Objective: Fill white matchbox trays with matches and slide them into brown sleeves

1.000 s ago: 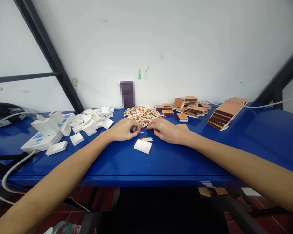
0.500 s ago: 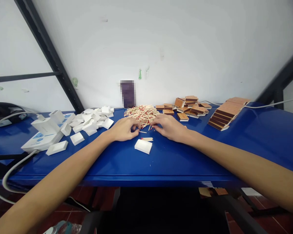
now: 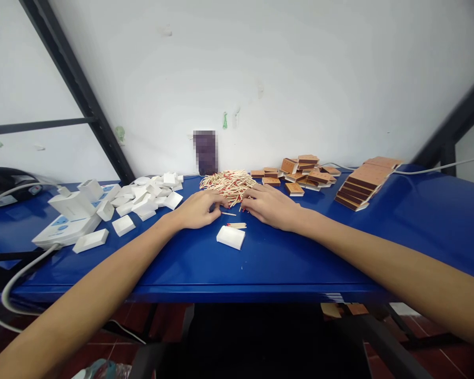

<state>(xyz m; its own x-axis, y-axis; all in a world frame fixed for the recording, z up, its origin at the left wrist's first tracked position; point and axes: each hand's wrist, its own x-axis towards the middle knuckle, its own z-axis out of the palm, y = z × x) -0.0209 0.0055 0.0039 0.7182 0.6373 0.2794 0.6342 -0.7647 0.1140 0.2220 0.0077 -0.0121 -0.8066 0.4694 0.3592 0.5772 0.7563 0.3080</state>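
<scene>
My left hand (image 3: 199, 209) rests on the blue table with thumb and forefinger curved and apart. Just off its thumb tip lies a single match (image 3: 229, 214), its red head toward the thumb. My right hand (image 3: 272, 206) is at the near right edge of a heap of red-headed matches (image 3: 229, 183), fingers bent together and pointing down. Red match heads show at its fingertips, but whatever it pinches is hidden. Between me and the hands, a few matches (image 3: 237, 225) lie side by side, just behind a white matchbox tray (image 3: 230, 238).
A pile of white matchbox trays (image 3: 148, 197) sits at left, beside a white power strip (image 3: 65, 229) with plugs and cables. Brown matchbox sleeves (image 3: 310, 171) are heaped at back right, near a leaning stack of sleeves (image 3: 369, 181). A dark blurred object (image 3: 206, 152) stands against the wall.
My left thumb has drawn back slightly, so the single match's red head now shows. The right fingers have shifted a little left and closed in over the matches at the heap's edge.
</scene>
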